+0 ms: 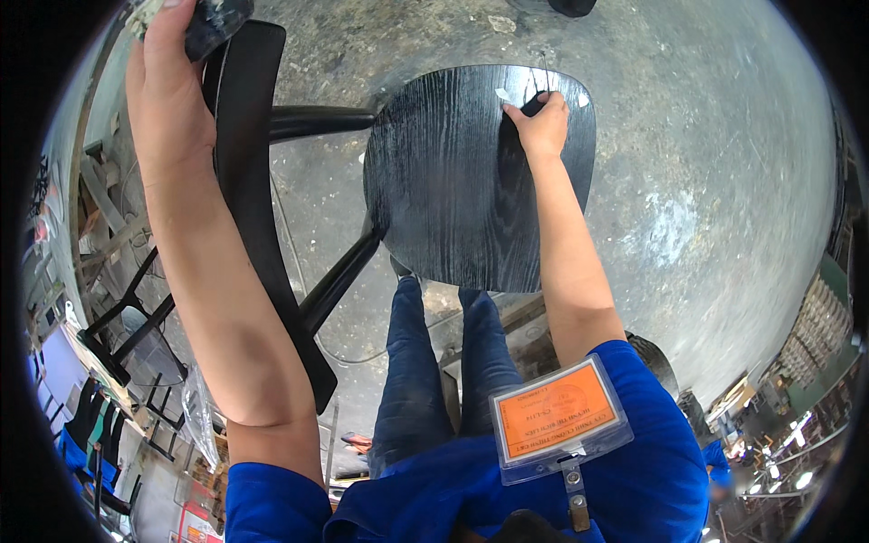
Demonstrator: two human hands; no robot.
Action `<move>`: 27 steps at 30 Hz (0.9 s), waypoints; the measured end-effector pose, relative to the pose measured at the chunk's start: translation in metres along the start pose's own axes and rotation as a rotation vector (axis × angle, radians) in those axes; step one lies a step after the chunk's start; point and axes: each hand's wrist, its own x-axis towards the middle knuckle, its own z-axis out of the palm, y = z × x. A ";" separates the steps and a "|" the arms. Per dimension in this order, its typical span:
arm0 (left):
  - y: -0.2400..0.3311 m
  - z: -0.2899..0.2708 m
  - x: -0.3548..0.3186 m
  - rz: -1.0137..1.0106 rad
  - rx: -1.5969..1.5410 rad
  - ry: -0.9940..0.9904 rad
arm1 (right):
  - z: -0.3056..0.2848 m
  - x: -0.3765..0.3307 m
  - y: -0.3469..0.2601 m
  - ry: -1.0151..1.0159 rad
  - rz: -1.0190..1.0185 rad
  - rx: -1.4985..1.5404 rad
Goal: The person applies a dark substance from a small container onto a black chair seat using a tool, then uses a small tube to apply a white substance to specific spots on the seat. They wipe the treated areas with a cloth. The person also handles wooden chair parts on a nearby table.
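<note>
A black wooden chair lies tilted below me, its grained seat [462, 181] facing up. My right hand [540, 122] presses a small dark pad against the far part of the seat. My left hand [167, 68] reaches out beside the curved black backrest [249, 163] and grips a dark rag or sponge [210, 23] at the top left. The chair's black legs [321, 118] run between backrest and seat.
Stained grey concrete floor [706, 181] spreads around the chair. My legs in blue jeans [412, 380] stand under the seat. An orange badge [554, 412] hangs from my blue shirt. More black chair frames [127, 335] stand at the left. Stacked goods sit at the lower right.
</note>
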 end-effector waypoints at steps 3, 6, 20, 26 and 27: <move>0.003 0.016 -0.004 0.068 0.071 0.075 | -0.002 0.001 -0.001 -0.010 -0.010 -0.009; 0.006 0.019 -0.003 0.081 0.089 0.070 | -0.001 0.003 -0.005 -0.038 0.044 -0.038; 0.003 0.005 0.001 -0.026 0.014 0.042 | 0.009 0.011 -0.004 -0.022 0.044 0.015; -0.008 0.009 0.007 -0.016 -0.004 0.104 | 0.014 -0.017 0.041 0.043 -0.082 0.241; -0.005 0.008 0.010 -0.009 0.073 0.107 | 0.010 -0.036 0.054 0.008 -0.105 0.262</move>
